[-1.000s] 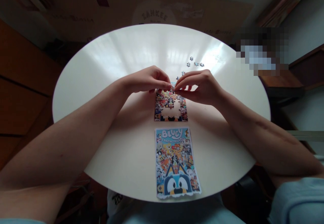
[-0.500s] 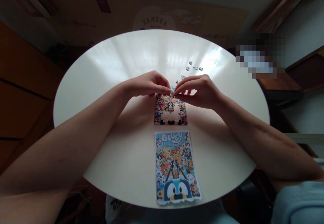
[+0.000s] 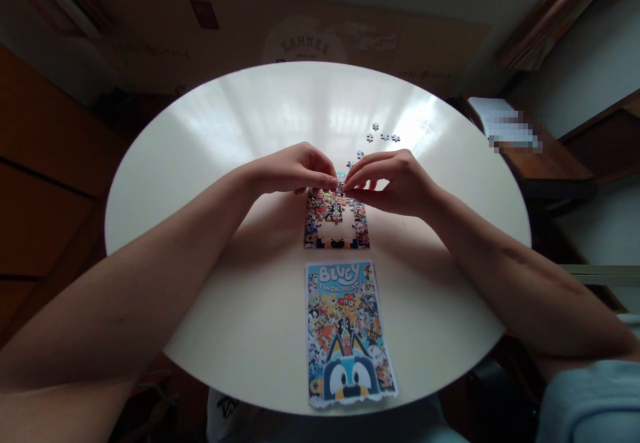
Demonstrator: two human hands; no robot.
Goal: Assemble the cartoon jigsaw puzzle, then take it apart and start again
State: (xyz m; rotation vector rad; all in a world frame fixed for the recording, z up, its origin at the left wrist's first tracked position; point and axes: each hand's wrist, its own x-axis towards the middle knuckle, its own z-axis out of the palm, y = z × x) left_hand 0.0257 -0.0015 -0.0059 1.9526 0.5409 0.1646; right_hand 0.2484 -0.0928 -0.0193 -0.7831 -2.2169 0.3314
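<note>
The puzzle point(image 3: 314, 215) lay partly beneath my left hand point(image 3: 303, 167) and right hand point(image 3: 391, 175). I saw narrow fingertips but couldn't tell whether either gripped a piece.

Loose puzzle pieces point(image 3: 385, 137) beyond both hands point(image 3: 400, 175) point(image 3: 299, 168) on the table point(image 3: 175, 163).
</note>
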